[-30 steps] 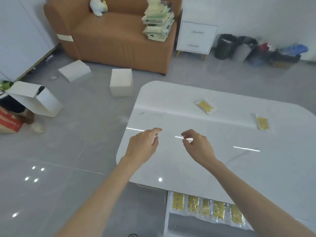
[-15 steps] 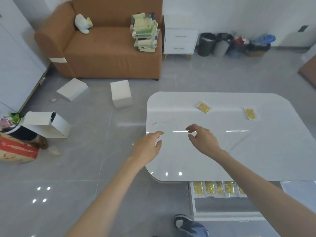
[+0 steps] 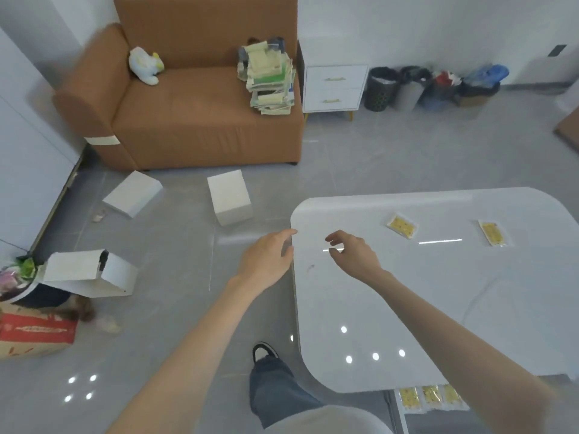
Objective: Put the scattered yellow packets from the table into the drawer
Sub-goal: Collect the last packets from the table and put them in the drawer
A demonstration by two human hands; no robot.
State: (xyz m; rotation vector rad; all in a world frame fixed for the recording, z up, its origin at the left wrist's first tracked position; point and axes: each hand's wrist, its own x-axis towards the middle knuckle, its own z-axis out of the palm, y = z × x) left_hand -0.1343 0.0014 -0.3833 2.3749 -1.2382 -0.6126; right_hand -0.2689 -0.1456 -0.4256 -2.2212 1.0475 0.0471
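Head view: two yellow packets lie on the white table [image 3: 438, 308], the near packet [image 3: 402, 226] and the far packet [image 3: 493, 233], both toward its far edge. The left hand [image 3: 266, 261] hovers at the table's left edge and the right hand [image 3: 354, 255] above its top, both empty, fingers loose and apart. Under the table's near edge the open drawer [image 3: 399, 421] holds stored packets [image 3: 429, 397].

Single head view, wide, high, angled down over white table [image 3: 470, 308] corner.

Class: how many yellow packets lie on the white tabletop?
2. The left packet lies beyond the right hand; the right packet lies farther right. The right arm may hide others.
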